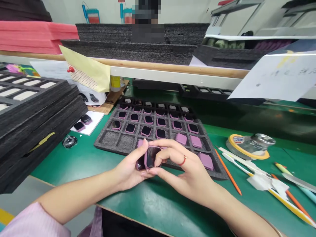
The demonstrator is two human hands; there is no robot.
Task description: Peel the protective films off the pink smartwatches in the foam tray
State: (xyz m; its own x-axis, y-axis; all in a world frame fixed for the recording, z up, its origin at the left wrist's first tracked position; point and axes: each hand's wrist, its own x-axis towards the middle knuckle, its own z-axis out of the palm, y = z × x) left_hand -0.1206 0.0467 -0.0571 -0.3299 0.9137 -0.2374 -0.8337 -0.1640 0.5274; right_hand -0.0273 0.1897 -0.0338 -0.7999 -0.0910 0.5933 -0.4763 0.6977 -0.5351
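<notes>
From my remote view, a pink-cased square smartwatch (150,157) is partly hidden by the person's fingers (164,152); a stack of black foam trays (32,131) runs off the left edge; writing on a white paper sheet (276,77) is too blurred to read.

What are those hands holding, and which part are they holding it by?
A pink smartwatch, pinched by its edges between the left hand and right hand.

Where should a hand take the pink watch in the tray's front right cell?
Likely from above, pinching two opposite side edges: the pink watch lies flat in its walled cell of the black foam tray, open on top.
</notes>
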